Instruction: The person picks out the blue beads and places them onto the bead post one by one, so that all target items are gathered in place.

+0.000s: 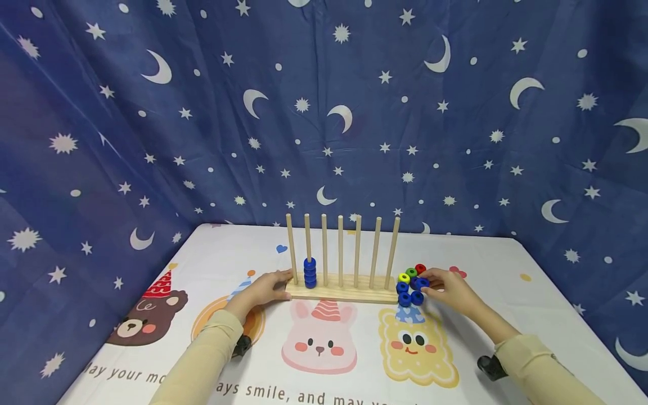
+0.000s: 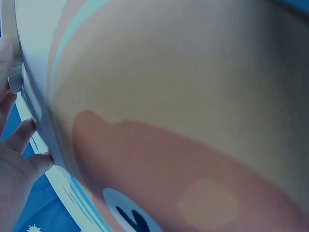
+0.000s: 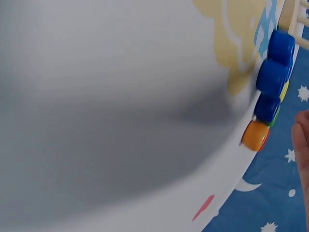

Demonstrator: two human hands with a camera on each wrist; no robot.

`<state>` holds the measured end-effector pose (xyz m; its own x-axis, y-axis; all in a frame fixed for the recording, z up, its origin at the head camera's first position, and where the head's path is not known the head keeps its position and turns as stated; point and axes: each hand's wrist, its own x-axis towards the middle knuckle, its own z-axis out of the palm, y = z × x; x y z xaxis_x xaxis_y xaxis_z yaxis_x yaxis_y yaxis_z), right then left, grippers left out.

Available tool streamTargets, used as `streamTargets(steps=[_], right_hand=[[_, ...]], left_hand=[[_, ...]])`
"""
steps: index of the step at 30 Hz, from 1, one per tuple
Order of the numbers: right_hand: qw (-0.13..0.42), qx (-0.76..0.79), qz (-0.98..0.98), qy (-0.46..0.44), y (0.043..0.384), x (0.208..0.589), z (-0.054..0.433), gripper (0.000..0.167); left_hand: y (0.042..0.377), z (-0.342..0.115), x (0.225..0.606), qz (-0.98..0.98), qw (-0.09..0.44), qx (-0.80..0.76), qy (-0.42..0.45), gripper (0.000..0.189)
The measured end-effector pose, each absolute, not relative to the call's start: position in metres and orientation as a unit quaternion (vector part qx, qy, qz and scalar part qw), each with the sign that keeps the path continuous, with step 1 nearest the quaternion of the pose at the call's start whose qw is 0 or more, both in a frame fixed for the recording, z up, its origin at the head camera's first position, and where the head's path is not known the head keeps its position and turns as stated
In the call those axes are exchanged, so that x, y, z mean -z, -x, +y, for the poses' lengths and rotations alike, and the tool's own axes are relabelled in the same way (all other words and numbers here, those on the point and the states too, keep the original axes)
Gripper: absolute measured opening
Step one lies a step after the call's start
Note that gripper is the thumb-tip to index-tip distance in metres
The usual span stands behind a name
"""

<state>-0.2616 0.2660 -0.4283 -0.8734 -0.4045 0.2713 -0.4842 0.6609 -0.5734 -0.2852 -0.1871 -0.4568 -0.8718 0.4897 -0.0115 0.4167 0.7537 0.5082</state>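
A wooden peg rack (image 1: pixel 344 292) with several upright pegs stands on the table. Several blue beads (image 1: pixel 310 274) are stacked on its second peg from the left. My left hand (image 1: pixel 263 289) grips the left end of the base, thumb in front and fingers round the end. Past the right end lies a cluster of loose ring beads: blue beads (image 1: pixel 404 299), a yellow bead (image 1: pixel 404 278), a green bead (image 1: pixel 411 272) and a red bead (image 1: pixel 420 269). My right hand (image 1: pixel 450 289) pinches a blue bead (image 1: pixel 422 284) at the cluster's right side. In the right wrist view an orange bead (image 3: pixel 256 135) also shows.
The white tablecloth (image 1: pixel 374 337) carries printed cartoon figures and lettering. Behind the table hangs a dark blue curtain (image 1: pixel 304 140) with moons and stars. A black device sits at each wrist, low over the table.
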Motion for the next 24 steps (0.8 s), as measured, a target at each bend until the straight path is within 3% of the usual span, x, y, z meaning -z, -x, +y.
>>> streamTargets(steps=[12,24], right_hand=[[0.094,-0.366,-0.887,-0.266,0.255,0.430,0.249,0.025],[0.079,-0.412,-0.860,-0.291,0.245,0.427,0.229,0.028]], left_hand=[[0.285,-0.187,0.457,0.935,0.074,-0.253,-0.236,0.062],[0.285,-0.186,0.457,0.937,0.075,-0.246,-0.236,0.063]])
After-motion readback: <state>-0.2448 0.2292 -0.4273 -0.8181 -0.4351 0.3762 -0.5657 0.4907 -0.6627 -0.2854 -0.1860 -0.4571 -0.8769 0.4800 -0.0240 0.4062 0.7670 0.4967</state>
